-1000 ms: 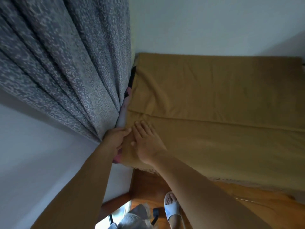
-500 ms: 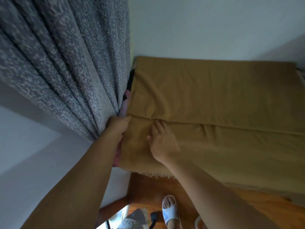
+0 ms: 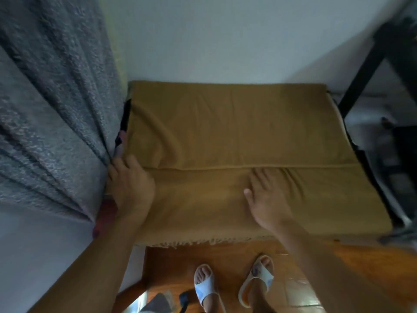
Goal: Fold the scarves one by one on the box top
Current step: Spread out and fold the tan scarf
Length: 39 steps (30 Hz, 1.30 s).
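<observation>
Two hands press flat on the mustard scarf [image 3: 237,132], fingers straight, gripping nothing: left hand [image 3: 129,184] at the scarf's left edge beside the grey curtain [image 3: 52,109], right hand [image 3: 266,197] just below the scarf's fold line. It covers the box top, fringe [image 3: 198,241] overhanging; soft, light, probably wrinkle-prone, best pinched at corners

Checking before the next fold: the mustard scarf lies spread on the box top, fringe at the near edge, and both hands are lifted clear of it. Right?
Not quite. In the head view both the left hand and right hand rest on the mustard scarf. The rest holds.
</observation>
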Available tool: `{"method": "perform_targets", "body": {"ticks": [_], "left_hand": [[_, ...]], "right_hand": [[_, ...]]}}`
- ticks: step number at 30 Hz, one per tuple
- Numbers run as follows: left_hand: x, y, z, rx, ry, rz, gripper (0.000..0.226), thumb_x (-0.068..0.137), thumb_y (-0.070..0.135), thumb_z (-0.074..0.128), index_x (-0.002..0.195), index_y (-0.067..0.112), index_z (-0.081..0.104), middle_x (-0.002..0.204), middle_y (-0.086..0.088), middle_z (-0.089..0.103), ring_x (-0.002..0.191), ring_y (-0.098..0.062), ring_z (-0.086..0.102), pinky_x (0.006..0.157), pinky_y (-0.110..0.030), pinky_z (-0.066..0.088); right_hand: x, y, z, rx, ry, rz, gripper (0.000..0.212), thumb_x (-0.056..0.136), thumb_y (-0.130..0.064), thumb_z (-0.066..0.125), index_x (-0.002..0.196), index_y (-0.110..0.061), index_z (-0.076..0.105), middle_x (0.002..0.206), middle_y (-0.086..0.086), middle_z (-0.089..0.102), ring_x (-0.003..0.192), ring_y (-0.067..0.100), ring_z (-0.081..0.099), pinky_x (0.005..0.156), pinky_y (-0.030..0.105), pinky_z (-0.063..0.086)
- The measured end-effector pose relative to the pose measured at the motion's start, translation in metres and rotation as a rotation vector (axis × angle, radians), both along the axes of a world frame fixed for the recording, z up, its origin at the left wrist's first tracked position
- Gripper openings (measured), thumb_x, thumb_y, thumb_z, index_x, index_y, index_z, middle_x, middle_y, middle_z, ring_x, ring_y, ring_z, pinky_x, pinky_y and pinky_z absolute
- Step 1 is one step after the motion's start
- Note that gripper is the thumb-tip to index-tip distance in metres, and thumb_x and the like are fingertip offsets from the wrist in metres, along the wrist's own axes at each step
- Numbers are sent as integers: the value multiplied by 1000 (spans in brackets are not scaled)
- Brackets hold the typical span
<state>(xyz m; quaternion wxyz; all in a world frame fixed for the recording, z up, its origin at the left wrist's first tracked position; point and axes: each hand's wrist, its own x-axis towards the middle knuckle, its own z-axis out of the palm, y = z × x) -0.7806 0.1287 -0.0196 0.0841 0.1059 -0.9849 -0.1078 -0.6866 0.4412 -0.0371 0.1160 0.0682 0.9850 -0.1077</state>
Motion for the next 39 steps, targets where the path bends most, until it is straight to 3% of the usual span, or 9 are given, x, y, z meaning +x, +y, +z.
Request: {"method": "perform_targets", "body": {"ticks": [3,6,14,20,24,27,31,35,39], "left_hand": [[35,80,-7,-13,-85,-380,50,96,26,54,145,18,44,145,-15,44,132,-36,41,107,-53,37],[45,110,-39,-92,-250,-410,60,101,51,32,157,31,29,161,-11,31,149,-36,23,119,-56,19],[50,118,-50,-179,-231,-390,64,94,51,30,153,28,41,157,-16,37,146,-42,27,117,-62,16],[37,143,-43,-142,-383,-249,58,92,44,36,147,27,40,160,-13,25,149,-37,13,120,-63,10],[39,146,-41,-162,-403,-225,55,96,39,41,149,26,37,162,-10,22,150,-36,12,119,-64,12],[38,150,-33,-156,-480,-185,60,98,43,33,156,33,23,168,-3,8,153,-33,2,121,-61,4],[68,152,-21,66,-418,-11,63,101,53,35,158,41,11,168,-7,0,153,-34,-1,122,-58,5],[147,109,-36,317,-336,303,65,100,51,42,157,35,16,164,-15,12,147,-44,16,116,-65,19],[165,41,-35,684,-182,799,94,84,60,49,159,14,17,160,-27,21,140,-50,30,117,-58,23]], "right_hand": [[-1,-56,-8,-97,16,217,69,105,-51,5,158,-11,20,166,8,15,154,25,5,124,45,16],[-16,-32,-11,-101,38,155,61,106,-48,14,159,-19,18,167,4,13,154,24,4,125,42,6],[36,245,-6,117,-24,-535,70,100,-52,10,159,-15,19,164,15,20,152,34,14,123,51,11],[47,119,-11,-14,62,118,63,105,-50,13,157,-17,25,166,7,16,154,27,7,125,45,11],[53,214,-25,94,6,-197,67,102,-57,5,160,-25,-1,167,4,-8,154,26,-11,125,46,-1],[79,278,-17,12,-26,-429,64,105,-49,18,159,-16,10,166,13,7,152,34,12,123,49,18],[128,253,0,17,311,-382,40,100,-21,44,136,-7,50,140,18,46,128,37,43,103,52,44],[175,204,-7,-369,220,-750,18,91,-31,56,106,-22,58,110,3,57,101,27,53,89,49,48],[177,175,-17,-1211,-130,-1281,36,95,-56,55,112,-24,55,111,4,63,106,26,61,101,50,47]]}}
